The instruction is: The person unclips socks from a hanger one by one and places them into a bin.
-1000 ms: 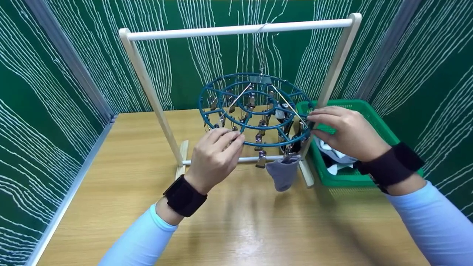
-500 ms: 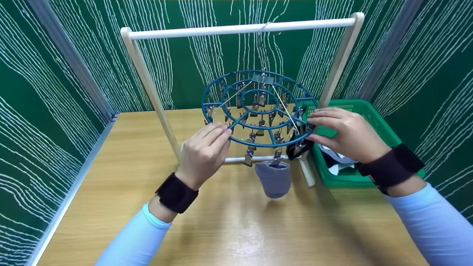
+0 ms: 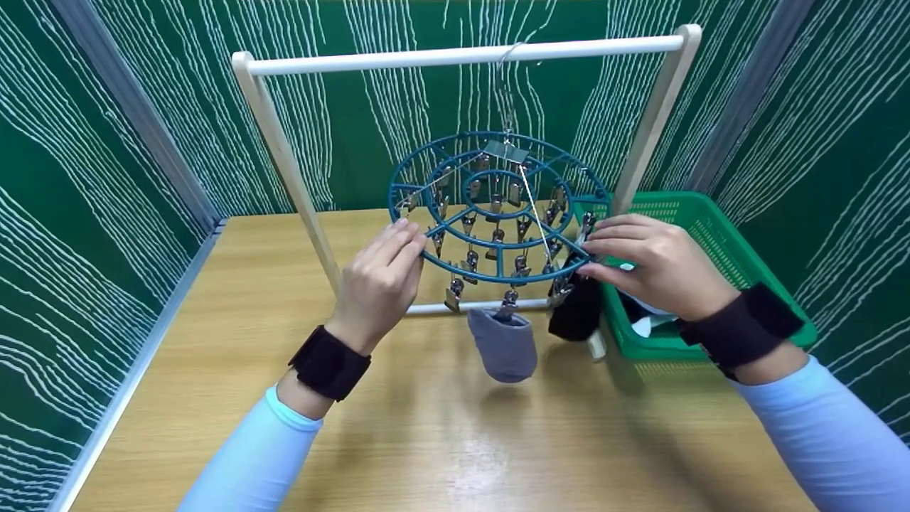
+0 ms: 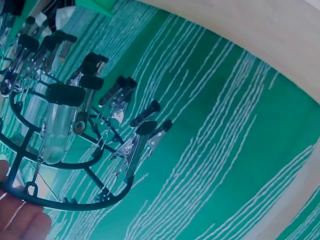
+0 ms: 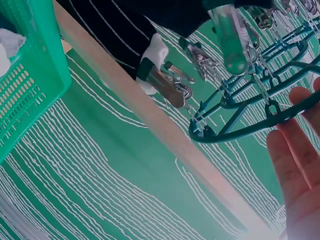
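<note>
A round blue-green clip hanger with several metal clips hangs by its hook from a white rail. My left hand holds the hanger's rim at the near left, its thumb hidden in the head view. At the right side of the rim, my right hand pinches it between thumb and fingers. A grey sock dangles from a clip at the near edge. Close to my right hand hangs a black sock. The right wrist view shows dark striped cloth with a white end by a clip.
The white rail tops a wooden stand whose right post rises behind my right hand. A green basket with crumpled cloth inside stands to the right on the wooden table. Green panels with white lines surround the table.
The hanger has turned, bringing the grey sock leftward and the black sock nearer the front. My left hand has shifted left along the rim; my right hand has moved slightly inward.
</note>
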Demonstrator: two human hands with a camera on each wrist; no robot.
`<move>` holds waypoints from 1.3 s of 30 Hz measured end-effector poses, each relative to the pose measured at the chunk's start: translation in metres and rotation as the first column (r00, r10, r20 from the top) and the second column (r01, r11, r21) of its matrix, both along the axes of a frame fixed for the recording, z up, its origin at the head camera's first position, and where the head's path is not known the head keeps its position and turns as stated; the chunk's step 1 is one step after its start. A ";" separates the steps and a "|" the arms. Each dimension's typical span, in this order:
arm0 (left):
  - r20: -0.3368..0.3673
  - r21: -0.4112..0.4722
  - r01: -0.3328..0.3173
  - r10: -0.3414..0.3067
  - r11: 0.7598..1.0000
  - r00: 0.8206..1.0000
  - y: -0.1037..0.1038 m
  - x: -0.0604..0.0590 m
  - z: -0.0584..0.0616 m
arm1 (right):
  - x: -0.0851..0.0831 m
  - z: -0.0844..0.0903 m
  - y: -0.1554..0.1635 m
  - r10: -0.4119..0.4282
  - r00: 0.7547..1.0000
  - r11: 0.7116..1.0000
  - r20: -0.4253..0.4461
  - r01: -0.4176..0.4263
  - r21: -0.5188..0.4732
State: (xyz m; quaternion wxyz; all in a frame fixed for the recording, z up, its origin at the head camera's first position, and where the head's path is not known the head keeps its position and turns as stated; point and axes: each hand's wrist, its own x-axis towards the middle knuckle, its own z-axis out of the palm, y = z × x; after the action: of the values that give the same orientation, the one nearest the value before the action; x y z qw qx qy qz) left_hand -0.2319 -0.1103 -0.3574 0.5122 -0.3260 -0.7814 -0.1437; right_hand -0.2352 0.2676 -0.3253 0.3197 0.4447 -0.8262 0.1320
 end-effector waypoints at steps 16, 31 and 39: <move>-0.166 -0.043 0.227 -0.231 0.973 0.959 0.025 0.027 -0.001 | 0.007 0.000 -0.012 -0.001 0.999 1.000 -0.038 0.002 0.004; 0.422 0.023 0.242 -0.229 0.970 0.877 0.051 0.040 -0.019 | 0.011 0.001 -0.017 -0.036 0.999 0.999 -0.029 0.036 -0.004; 0.686 0.246 0.252 -0.352 0.936 0.637 0.056 0.032 -0.012 | 0.012 -0.001 -0.019 -0.032 0.999 0.999 -0.033 0.031 -0.012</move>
State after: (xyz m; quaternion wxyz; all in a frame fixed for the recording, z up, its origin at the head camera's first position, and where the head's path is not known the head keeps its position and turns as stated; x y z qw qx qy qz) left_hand -0.1995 -0.0543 -0.3697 0.1528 -0.3361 -0.8423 -0.3927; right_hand -0.2234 0.2485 -0.3261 0.3378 0.4319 -0.8270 0.1243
